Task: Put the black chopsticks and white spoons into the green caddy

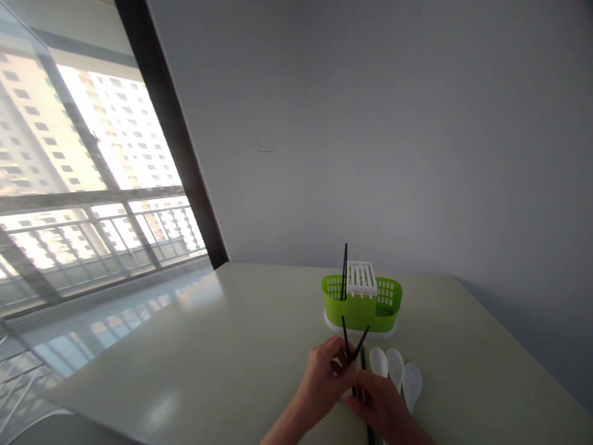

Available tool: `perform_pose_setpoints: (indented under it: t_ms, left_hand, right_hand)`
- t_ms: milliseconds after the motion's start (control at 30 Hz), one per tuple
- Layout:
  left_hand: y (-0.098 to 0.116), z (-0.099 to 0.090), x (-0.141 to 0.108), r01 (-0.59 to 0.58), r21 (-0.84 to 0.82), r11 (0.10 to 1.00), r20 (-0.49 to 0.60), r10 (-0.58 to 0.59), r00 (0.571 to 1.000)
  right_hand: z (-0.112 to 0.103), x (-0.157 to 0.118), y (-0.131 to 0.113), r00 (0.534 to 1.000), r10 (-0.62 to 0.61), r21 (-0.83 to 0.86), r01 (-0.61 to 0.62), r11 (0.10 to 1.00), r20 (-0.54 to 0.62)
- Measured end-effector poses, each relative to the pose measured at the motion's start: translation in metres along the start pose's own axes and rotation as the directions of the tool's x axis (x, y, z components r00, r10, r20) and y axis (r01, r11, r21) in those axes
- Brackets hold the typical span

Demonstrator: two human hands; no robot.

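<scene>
The left hand (324, 377) and the right hand (382, 405) meet low on the pale bench (208, 346), both pinching black chopsticks (354, 346) whose tips cross and splay upward toward twelve o'clock. Just beyond them stands a green cutlery holder (361, 303) with a white slotted insert (362, 278); one black chopstick (344, 272) stands upright in it. Three white spoons (396, 371) lie side by side at two o'clock of the right hand. A large window (83, 185) fills the left.

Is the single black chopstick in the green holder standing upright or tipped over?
Upright: the chopstick stands almost vertical in the left section of the green holder, its end rising above the rim.
</scene>
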State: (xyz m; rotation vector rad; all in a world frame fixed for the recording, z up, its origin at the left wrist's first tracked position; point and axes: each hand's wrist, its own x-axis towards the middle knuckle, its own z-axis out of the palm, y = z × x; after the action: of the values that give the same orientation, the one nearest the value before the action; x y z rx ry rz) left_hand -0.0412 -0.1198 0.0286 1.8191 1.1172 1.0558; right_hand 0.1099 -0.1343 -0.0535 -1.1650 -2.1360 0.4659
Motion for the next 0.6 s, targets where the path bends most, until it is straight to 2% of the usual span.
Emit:
perform_pose_setpoints:
  t_ms: [100, 233, 467, 600]
  left_hand:
    - [0.002, 0.002, -0.003, 0.015, -0.042, 0.999, -0.019, -0.016, 1.000]
    - [0.002, -0.002, -0.003, 0.023, -0.093, 0.995, 0.008, -0.022, 1.000]
    - [-0.002, -0.021, 0.001, 0.061, -0.176, 0.983, 0.214, -0.022, 0.977]
    - [0.000, -0.028, 0.004, 0.040, -0.092, 0.995, 0.259, -0.015, 0.966]
  right_hand:
    - [0.002, 0.000, -0.001, 1.000, 0.006, 0.074, -0.006, 0.997, 0.001]
    - [0.006, 0.000, 0.000, 0.999, -0.035, 0.065, 0.038, 0.997, -0.039]
    - [0.004, 0.001, -0.001, 0.997, -0.083, -0.037, 0.083, 0.996, 0.002]
    - [0.003, 0.001, 0.001, 0.994, -0.113, -0.056, 0.113, 0.992, 0.005]
